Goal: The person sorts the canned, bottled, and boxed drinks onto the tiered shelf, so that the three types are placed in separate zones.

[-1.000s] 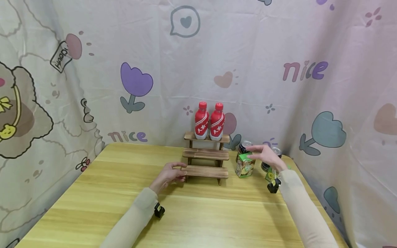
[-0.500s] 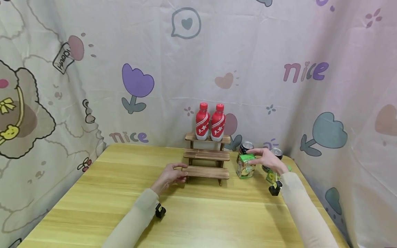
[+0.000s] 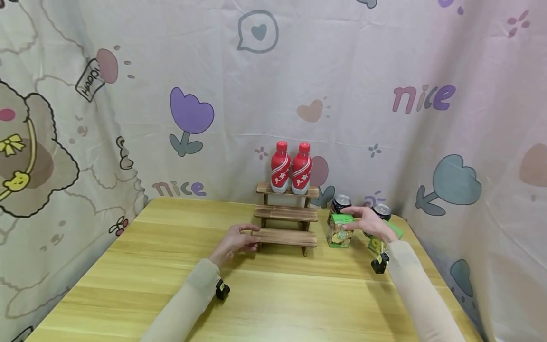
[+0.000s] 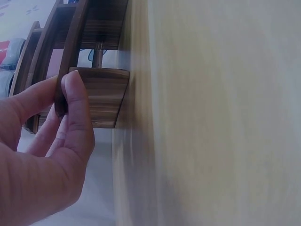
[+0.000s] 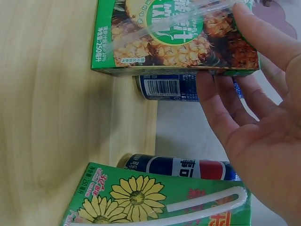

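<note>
My left hand (image 3: 234, 241) pinches the left end of the lowest step of a small three-tier wooden shelf (image 3: 285, 236), thumb on one face and fingers on the other, as the left wrist view shows. Two red bottles (image 3: 280, 167) with white bases stand upright on the top tier. To the right of the shelf, my right hand (image 3: 369, 224) holds a green pineapple juice box (image 3: 340, 231) near its top. In the right wrist view, the thumb lies on the box's printed front (image 5: 178, 37) and the fingertips reach its side and back. Whether the box touches the table is unclear.
Behind the juice box stands a dark can (image 3: 341, 202), with another dark can (image 3: 381, 211) farther right. A second green drink box (image 5: 155, 197), printed with yellow flowers and bearing a straw, stands near that can. A patterned curtain (image 3: 239, 109) hangs behind the wooden table (image 3: 273, 304).
My right hand has lowered onto the juice box, its thumb and fingers closing about the top; the box has turned slightly. The left hand keeps its hold on the shelf.
</note>
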Demonstrator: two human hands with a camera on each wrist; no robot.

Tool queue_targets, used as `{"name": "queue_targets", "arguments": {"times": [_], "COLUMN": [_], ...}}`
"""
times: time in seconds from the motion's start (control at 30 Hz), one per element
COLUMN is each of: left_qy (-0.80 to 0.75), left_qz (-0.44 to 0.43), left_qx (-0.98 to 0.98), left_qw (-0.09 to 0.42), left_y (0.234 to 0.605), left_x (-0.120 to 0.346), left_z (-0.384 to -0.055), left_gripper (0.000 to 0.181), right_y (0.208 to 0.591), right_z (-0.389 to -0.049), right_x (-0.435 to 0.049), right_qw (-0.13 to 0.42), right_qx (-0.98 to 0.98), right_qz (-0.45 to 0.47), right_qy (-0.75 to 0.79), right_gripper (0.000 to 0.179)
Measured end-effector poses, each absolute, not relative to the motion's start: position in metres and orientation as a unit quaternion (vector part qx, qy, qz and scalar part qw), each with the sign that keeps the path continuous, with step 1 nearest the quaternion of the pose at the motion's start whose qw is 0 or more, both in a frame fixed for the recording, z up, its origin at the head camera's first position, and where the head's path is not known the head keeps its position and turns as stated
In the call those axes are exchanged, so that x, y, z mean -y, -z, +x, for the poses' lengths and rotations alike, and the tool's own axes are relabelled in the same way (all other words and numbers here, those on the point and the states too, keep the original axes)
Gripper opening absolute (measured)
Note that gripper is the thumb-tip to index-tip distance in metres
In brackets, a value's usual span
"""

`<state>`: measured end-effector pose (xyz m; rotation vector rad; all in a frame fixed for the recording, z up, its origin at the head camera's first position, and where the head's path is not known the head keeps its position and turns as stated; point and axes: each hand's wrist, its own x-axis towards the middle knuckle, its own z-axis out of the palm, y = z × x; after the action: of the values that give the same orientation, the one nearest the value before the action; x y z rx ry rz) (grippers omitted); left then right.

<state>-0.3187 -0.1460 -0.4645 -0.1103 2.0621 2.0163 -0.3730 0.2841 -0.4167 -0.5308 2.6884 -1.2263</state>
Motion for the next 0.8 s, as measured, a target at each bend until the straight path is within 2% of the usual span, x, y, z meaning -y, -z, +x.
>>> {"name": "queue_targets", "arguments": {"times": [0.8], "left_qy": [-0.697], "left_qz": [-0.033], "left_qx": [-0.705], "left_qw": [0.13], "left_y": [0.4667], "left_x": [0.1439], "left_z": [-0.3215], "left_gripper": [0.041], "right_y": [0.423], "right_z": [-0.3687], "right_x": [-0.2814], "right_qw": [0.056], "right_qx": [-0.895], "right_qz": [-0.139], "right_qy": [0.419], "right_gripper": [0.056]}}
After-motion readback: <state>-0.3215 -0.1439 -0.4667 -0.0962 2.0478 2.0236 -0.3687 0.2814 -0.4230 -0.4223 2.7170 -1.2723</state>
